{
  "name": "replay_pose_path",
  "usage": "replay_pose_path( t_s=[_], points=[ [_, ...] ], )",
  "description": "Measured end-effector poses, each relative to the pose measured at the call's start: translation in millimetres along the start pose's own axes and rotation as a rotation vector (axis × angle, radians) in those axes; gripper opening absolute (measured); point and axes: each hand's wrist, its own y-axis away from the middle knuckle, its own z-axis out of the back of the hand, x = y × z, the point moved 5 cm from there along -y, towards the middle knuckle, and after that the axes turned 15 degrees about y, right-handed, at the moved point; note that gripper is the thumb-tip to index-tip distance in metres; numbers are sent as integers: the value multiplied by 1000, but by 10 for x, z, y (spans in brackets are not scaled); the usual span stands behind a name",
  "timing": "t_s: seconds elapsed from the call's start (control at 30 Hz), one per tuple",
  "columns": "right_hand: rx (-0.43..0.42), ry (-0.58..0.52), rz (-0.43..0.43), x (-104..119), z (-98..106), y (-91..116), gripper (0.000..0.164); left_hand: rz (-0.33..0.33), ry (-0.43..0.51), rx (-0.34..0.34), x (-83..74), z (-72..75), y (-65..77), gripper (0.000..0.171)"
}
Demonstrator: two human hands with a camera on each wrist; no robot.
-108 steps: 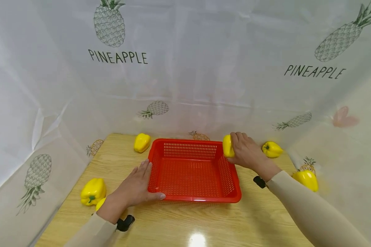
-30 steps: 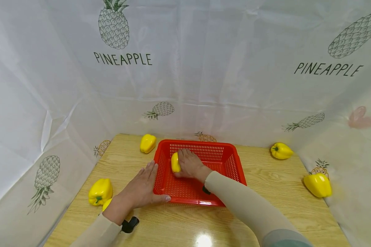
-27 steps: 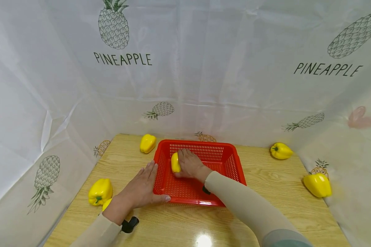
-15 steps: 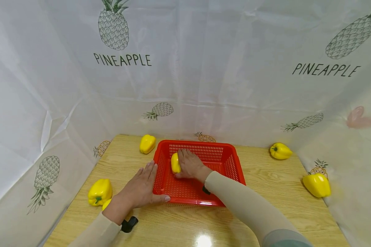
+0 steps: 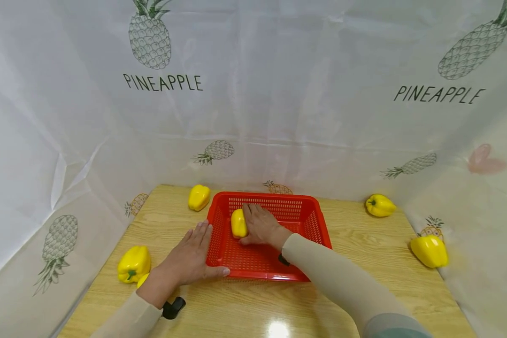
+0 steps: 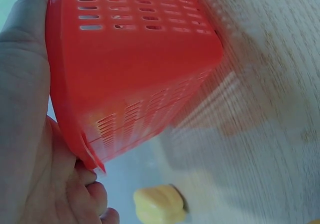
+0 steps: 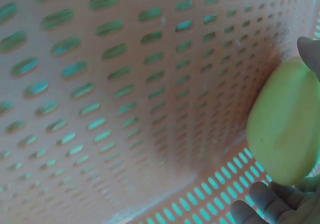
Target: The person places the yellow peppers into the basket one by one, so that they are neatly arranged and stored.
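A red plastic basket (image 5: 262,276) with slotted walls stands on the wooden table. My left hand (image 5: 188,257) rests at its near left corner, fingers straight along the left rim and thumb on the front rim. The left wrist view shows the outside of the basket (image 6: 135,73) beside that hand. Inside the basket, a yellow bell pepper (image 5: 239,223) lies toward the left wall. My right hand (image 5: 263,227) is just right of it, fingers loosely spread. In the right wrist view the pepper (image 7: 282,124) sits between thumb and loosened fingers (image 7: 265,199).
Behind the basket's left end lies another yellow bell pepper (image 5: 199,197). Left of my left hand is a pepper (image 5: 134,264), with one more partly hidden by the wrist. On the right are a pepper (image 5: 380,205) and another (image 5: 429,251) near the edge. A pineapple-print sheet (image 5: 274,117) surrounds the table.
The right hand has carried the pepper from the basket's right rim into its left part. In the last half second its fingers have loosened, showing more of the pepper. The left hand stays put.
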Motion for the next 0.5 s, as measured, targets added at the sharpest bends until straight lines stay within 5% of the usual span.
replay_pose_path(
  t_s=[0.5],
  points=[
    [20,158,36,-331,345,378,115,-5,42,0,27,-27,-15,134]
  ],
)
